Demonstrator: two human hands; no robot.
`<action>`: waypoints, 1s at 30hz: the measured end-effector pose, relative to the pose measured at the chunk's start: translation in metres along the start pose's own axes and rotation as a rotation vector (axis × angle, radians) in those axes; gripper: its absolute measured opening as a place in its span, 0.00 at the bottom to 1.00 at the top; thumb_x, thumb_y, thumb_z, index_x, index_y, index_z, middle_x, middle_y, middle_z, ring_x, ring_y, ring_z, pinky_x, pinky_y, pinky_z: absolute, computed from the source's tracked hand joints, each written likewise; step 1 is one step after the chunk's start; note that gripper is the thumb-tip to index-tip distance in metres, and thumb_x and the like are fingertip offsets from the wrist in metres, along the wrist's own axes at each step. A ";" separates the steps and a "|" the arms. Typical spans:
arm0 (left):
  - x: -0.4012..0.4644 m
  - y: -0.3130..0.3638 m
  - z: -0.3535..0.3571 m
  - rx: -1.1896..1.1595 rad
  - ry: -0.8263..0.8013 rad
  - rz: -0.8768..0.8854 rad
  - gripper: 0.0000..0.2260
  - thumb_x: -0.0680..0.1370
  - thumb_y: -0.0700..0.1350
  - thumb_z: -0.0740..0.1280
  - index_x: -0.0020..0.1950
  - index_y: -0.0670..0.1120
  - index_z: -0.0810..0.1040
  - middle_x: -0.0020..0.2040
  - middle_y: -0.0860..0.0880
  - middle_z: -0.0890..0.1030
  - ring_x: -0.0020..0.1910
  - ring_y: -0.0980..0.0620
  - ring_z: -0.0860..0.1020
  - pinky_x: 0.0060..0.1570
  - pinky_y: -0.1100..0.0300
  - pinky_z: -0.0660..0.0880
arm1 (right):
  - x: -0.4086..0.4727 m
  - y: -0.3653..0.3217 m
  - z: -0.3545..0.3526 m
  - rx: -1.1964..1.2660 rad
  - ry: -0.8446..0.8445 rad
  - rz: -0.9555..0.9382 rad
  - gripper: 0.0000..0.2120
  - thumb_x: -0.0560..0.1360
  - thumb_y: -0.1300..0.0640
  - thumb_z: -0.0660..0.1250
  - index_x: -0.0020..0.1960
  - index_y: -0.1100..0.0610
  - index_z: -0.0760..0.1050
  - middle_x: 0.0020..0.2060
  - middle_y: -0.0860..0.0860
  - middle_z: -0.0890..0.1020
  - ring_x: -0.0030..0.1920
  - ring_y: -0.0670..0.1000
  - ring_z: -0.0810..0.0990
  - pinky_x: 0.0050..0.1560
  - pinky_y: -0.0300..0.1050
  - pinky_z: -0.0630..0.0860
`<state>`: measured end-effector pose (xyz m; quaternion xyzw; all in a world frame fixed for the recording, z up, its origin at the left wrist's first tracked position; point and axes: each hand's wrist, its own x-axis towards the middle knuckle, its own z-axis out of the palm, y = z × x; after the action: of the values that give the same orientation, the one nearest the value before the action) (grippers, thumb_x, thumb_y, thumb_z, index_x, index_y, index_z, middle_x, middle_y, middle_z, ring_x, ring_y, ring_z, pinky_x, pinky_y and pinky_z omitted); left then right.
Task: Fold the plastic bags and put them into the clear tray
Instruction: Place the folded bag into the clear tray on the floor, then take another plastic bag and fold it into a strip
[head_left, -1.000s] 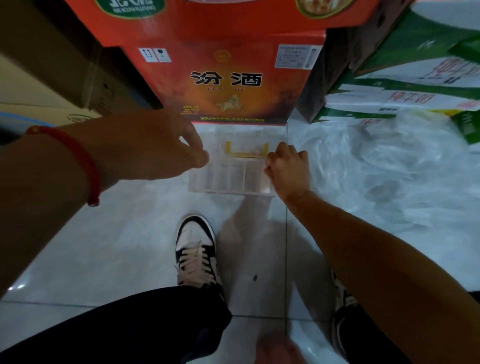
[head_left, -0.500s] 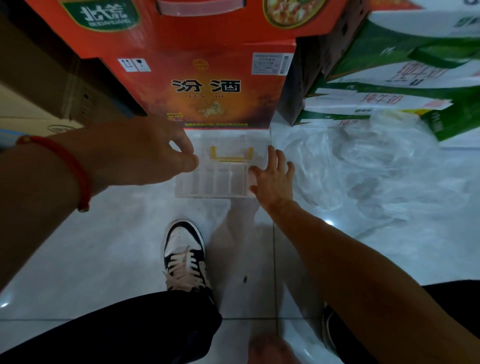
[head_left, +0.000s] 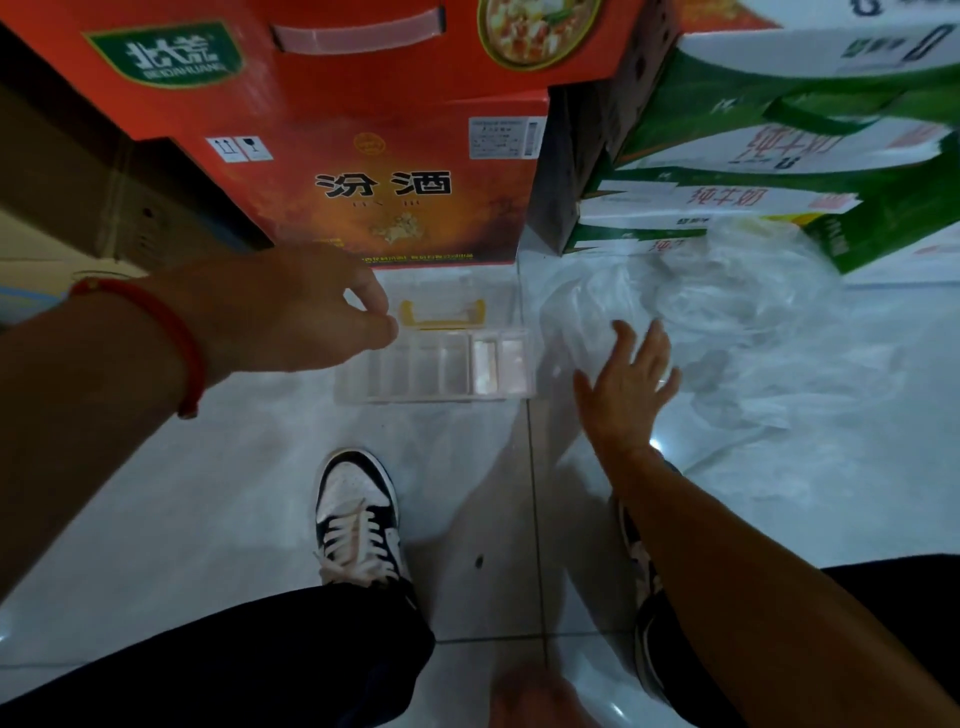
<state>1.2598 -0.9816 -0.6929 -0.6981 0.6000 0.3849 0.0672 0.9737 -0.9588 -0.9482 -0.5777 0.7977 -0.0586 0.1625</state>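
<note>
Step in hand: fetching a bag. Right hand (head_left: 626, 387), fingers spread and empty, at the loose plastic bags (head_left: 753, 332), frame right. Left hand (head_left: 306, 312), fingers loosely curled and empty, hovers over the clear tray (head_left: 436, 395). Next: grip one bag.

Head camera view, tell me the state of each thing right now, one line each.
clear tray: open on the floor, something pale in its right compartments.
plastic bags: loose and crumpled, unfolded.
left hand: fingers loosely curled, holding nothing.
right hand: fingers spread, empty, beside the bags.
</note>
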 end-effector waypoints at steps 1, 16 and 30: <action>0.002 0.004 0.000 0.004 -0.016 -0.005 0.06 0.76 0.58 0.70 0.49 0.59 0.79 0.53 0.55 0.78 0.50 0.50 0.78 0.53 0.54 0.76 | 0.005 0.011 -0.001 0.011 -0.084 0.095 0.42 0.78 0.50 0.73 0.82 0.49 0.52 0.81 0.60 0.59 0.82 0.62 0.54 0.78 0.71 0.45; -0.002 0.145 0.034 0.166 -0.070 0.301 0.22 0.79 0.54 0.70 0.71 0.50 0.74 0.67 0.49 0.76 0.62 0.49 0.76 0.61 0.57 0.73 | -0.032 0.020 -0.146 0.943 -0.072 0.058 0.16 0.74 0.57 0.78 0.35 0.56 0.73 0.26 0.47 0.75 0.30 0.45 0.72 0.34 0.41 0.73; -0.085 0.226 0.034 -0.694 0.487 0.792 0.05 0.74 0.38 0.76 0.48 0.46 0.86 0.41 0.43 0.84 0.35 0.57 0.77 0.41 0.61 0.75 | -0.109 0.054 -0.384 1.351 0.181 -0.068 0.04 0.78 0.64 0.72 0.47 0.60 0.77 0.37 0.56 0.83 0.35 0.52 0.83 0.40 0.45 0.82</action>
<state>1.0446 -0.9573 -0.5803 -0.4700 0.6524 0.3832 -0.4546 0.8295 -0.8745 -0.5815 -0.3671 0.5781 -0.5969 0.4180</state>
